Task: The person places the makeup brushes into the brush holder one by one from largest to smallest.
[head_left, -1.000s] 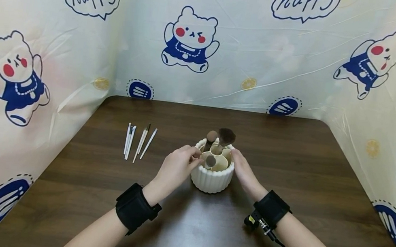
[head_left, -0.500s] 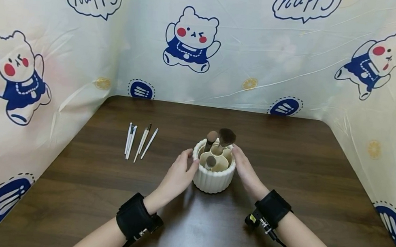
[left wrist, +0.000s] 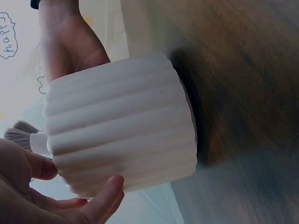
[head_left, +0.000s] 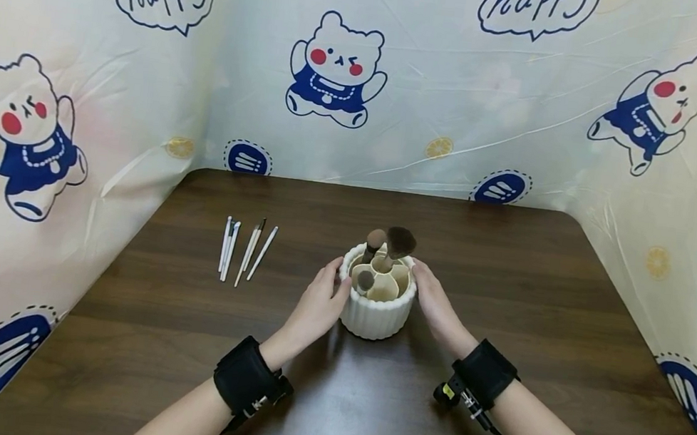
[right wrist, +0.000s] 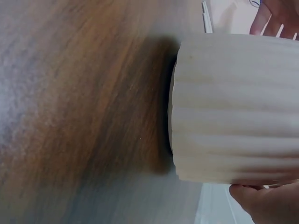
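A white ribbed makeup brush holder [head_left: 374,317] stands upright on the table, its inside divided into compartments. Out of it rise a large fluffy brush [head_left: 401,242], a rounder brush [head_left: 375,239] and a small brush [head_left: 365,281] in the front left compartment. My left hand [head_left: 315,301] holds the holder's left side near the rim; in the left wrist view its thumb and fingers [left wrist: 107,198] touch the ribbed wall. On the opposite side my right hand [head_left: 438,305] holds the upper wall, its far fingers partly hidden.
Several slim white brushes [head_left: 252,253] lie in a loose group on the table, left of the holder. The dark wooden table [head_left: 509,279] meets a patterned curtain [head_left: 416,74] at its back and sides.
My left hand has moved from pinching at the rim near the small brush to spreading along the holder's side. The holder has turned slightly, carrying the small brush a little left.
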`<state>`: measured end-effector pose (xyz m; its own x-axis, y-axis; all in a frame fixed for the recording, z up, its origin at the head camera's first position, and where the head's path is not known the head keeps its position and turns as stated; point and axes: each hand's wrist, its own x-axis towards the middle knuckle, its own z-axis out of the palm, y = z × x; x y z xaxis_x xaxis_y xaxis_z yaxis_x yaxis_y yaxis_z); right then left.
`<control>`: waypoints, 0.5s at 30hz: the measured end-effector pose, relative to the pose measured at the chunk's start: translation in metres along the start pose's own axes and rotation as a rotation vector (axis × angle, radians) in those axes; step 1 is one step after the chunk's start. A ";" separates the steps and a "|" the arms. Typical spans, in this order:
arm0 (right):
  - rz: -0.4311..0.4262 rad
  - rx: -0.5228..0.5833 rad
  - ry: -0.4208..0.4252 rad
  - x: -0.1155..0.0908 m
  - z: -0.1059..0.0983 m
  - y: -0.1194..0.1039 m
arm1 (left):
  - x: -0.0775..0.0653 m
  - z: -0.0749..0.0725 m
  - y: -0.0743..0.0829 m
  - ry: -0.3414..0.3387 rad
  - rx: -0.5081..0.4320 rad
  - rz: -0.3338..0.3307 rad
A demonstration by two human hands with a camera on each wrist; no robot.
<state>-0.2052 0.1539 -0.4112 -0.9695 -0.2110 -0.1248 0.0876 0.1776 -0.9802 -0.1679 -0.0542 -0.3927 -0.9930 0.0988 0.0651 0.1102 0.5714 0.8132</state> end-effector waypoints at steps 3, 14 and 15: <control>0.010 -0.001 0.004 0.000 0.000 -0.001 | 0.001 -0.001 -0.002 0.012 0.007 0.004; 0.016 -0.037 -0.015 0.005 -0.002 -0.014 | -0.009 0.003 -0.003 -0.040 -0.010 -0.084; 0.027 -0.037 -0.011 0.005 -0.001 -0.014 | -0.009 0.003 -0.003 -0.040 -0.012 -0.075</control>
<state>-0.2118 0.1517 -0.3978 -0.9643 -0.2161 -0.1529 0.1048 0.2189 -0.9701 -0.1589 -0.0543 -0.3975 -0.9959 0.0889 -0.0189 0.0352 0.5688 0.8217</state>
